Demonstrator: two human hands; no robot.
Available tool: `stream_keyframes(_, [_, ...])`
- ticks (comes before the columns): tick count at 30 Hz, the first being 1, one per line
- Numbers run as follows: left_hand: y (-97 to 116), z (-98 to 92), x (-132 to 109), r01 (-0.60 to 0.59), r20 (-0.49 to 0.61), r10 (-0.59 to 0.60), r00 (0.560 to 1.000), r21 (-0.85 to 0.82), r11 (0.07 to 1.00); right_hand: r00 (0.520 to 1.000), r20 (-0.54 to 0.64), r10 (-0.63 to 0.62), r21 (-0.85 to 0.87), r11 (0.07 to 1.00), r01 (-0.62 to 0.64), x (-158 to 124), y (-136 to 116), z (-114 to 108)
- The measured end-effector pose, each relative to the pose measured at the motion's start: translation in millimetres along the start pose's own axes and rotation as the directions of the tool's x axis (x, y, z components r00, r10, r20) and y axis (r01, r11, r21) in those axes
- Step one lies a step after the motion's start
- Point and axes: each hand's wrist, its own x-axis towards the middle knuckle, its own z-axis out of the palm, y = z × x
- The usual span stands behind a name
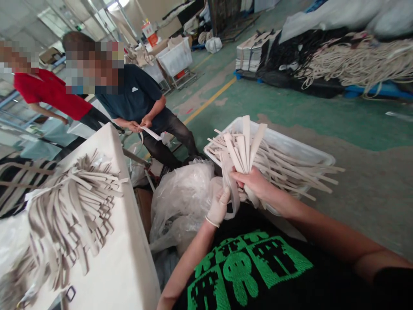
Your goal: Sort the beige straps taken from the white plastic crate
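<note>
My right hand (254, 182), bare, is wrapped round a fanned bundle of cream fabric straps (244, 150), whose flat ends stick up above my fist. My left hand (218, 207), in a pale glove, is closed beside it on a whitish strap (231, 193) that hangs in a loop between the two hands. The left fingers are partly hidden. Just beyond my hands stands a white plastic tub (295, 150), heaped with loose cream straps (277, 165) that hang over its rim.
At left, a pale table (129, 262) carries a pile of straps with metal buckles (74, 206). Crumpled clear plastic (183, 198) lies between table and tub. A co-worker in a dark shirt (135, 92) holds a pale strip; another wears red (53, 92). Cord heaps (364, 60) lie on pallets.
</note>
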Motion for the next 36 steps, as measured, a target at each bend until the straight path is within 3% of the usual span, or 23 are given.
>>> stream_keyframes(3, [5, 4.0, -3, -0.051, 0.093, 0.041, 0.995, 0.108, 0.993, 1.000, 0.013, 0.005, -0.025, 1.000, -0.005, 1, 2, -4])
stream_keyframes(7, [7, 6.9, -7, 0.003, 0.130, -0.027, 0.991, 0.182, 0.983, 0.999, 0.043, -0.014, -0.077, 0.997, 0.017, 12, -1, -17])
stream_keyframes(12, [10, 3.8, -11, 0.000, 0.219, -0.054, 0.974, 0.243, 0.970, 0.982, 0.189, -0.020, 0.036, 0.999, 0.013, 28, -26, -34])
stream_keyframes(16, [8, 0.3, -11, 0.004, 0.245, -0.070, 0.967, 0.259, 0.966, 0.973, 0.225, -0.046, -0.070, 0.995, 0.063, 25, -50, -39])
stream_keyframes(22, [-20, -6.6, -4, 0.017, 0.132, -0.069, 0.989, 0.357, 0.934, 0.956, 0.080, -0.281, -0.195, 0.936, 0.292, 24, -100, -64])
stream_keyframes(25, [-29, -10.0, 2, 0.061, 0.053, -0.085, 0.995, 0.358, 0.932, 0.928, 0.130, -0.350, -0.312, 0.873, 0.374, 34, -129, -82])
stream_keyframes(29, [-26, -22.2, 10, -0.076, -0.098, 0.106, 0.990, 0.269, 0.960, 0.880, 0.239, -0.411, -0.480, 0.738, 0.475, 48, -165, -102])
stream_keyframes(32, [-28, -40.3, 14, -0.123, -0.213, 0.170, 0.962, 0.217, 0.968, 0.873, 0.288, -0.394, -0.608, 0.629, 0.484, 57, -185, -116])
stream_keyframes(36, [-45, -67.7, 10, -0.019, -0.323, 0.078, 0.943, 0.182, 0.983, 0.888, 0.245, -0.390, -0.787, 0.455, 0.417, 73, -193, -137])
